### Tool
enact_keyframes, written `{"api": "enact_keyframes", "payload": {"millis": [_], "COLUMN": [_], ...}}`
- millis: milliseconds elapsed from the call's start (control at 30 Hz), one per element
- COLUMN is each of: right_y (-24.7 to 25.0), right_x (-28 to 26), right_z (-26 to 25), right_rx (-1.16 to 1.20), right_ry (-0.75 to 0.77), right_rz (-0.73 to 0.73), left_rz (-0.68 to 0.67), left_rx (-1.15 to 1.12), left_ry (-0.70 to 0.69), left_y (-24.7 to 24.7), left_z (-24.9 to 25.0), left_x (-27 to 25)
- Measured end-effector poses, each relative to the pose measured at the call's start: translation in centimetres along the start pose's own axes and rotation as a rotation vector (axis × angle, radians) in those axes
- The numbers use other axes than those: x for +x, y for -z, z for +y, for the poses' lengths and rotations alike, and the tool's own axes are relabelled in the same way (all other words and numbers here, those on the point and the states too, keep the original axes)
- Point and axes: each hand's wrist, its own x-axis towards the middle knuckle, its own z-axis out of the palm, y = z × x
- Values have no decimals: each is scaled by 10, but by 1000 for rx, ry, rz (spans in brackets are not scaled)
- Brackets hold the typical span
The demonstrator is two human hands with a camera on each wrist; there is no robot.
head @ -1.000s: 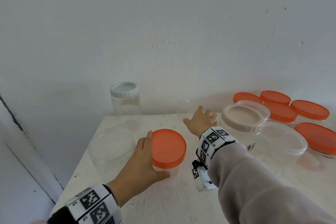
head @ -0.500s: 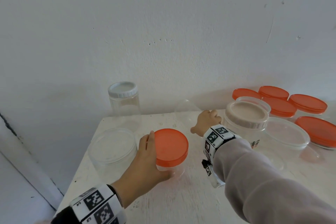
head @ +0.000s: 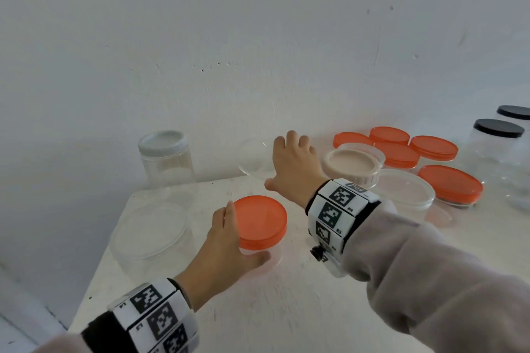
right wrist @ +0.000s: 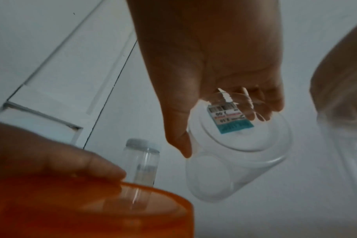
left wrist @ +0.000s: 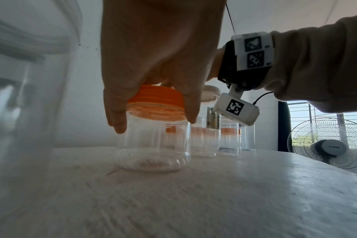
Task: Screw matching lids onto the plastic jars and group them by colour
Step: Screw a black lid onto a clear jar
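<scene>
Fingers (left wrist: 116, 122) of the left hand (head: 226, 252) curl around an orange lid (head: 259, 221) on a clear jar (left wrist: 153, 145) standing upright on the white desk (head: 272, 309). Left of it sit a wide clear tub (head: 149, 235) and a grey-lidded jar (head: 166, 157). Further right, the right hand (head: 292, 169) grips an open jar (right wrist: 234, 154), tilted and lifted off the desk. Beyond stand a beige-lidded jar (head: 350, 166), orange-lidded jars (head: 450, 183) and black-lidded jars (head: 497, 135).

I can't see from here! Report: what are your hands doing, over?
Left hand grips the orange-lidded jar standing on the table. Right hand holds a tilted lidless clear jar. Nothing blocking.
</scene>
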Motion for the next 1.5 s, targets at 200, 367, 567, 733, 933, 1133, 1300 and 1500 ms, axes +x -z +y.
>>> {"api": "enact_keyframes", "payload": {"millis": [200, 367, 567, 733, 933, 1133, 1300, 1500], "right_y": [34, 62, 87, 93, 86, 76, 69, 62], "right_x": [-3, -8, -17, -27, -43, -64, -89, -118], "right_z": [21, 56, 123, 191, 278, 358, 411, 460], "right_rx": [77, 280, 509, 647, 707, 830, 974, 1051], "right_ry": [43, -5, -92, -204, -311, -405, -516, -564], "right_rz": [115, 176, 244, 240, 185, 36, -166, -278], "left_rz": [-20, -32, 111, 368, 524, 368, 128, -158], "left_rx": [-19, -38, -44, -68, -94, -154, -93, 70], "left_ry": [14, 39, 87, -76, -380, -490, -511, -454], "left_y": [-5, -11, -20, -27, -52, -106, -165, -230], "left_z": [16, 26, 60, 107, 179, 248, 302, 344], "left_x": [11, 22, 24, 13, 4, 17, 45, 86]}}
